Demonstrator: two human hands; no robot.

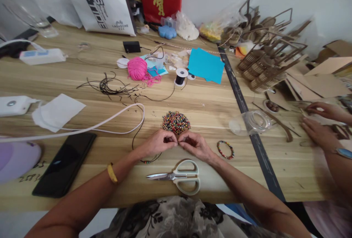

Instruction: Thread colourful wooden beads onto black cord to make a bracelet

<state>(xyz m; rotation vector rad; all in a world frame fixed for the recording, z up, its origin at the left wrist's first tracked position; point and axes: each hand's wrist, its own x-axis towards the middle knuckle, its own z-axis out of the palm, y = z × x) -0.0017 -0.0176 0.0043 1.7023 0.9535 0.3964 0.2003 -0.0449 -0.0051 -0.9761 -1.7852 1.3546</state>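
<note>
My left hand (161, 142) is closed in a pinch on the thin black cord (136, 132). Several small beads (147, 162) are threaded on the cord where it loops under that wrist. Fingertip to fingertip with it, my right hand (194, 144) pinches a tiny bead, mostly hidden by the fingers. Just beyond both hands lies a heap of multicoloured beads (176, 121). Scissors with cream handles (176, 176) rest on the table nearest my body. Right of my right hand lies a finished-looking beaded bracelet (225, 150).
A black phone (64, 164) and a white cable (110, 120) lie to the left. Farther back are cut black cords (107, 85), pink yarn (137, 68), a cord spool (180, 77) and blue sheets (206, 65). At right, a co-worker's hands (319, 130) work near a plastic cup (239, 124).
</note>
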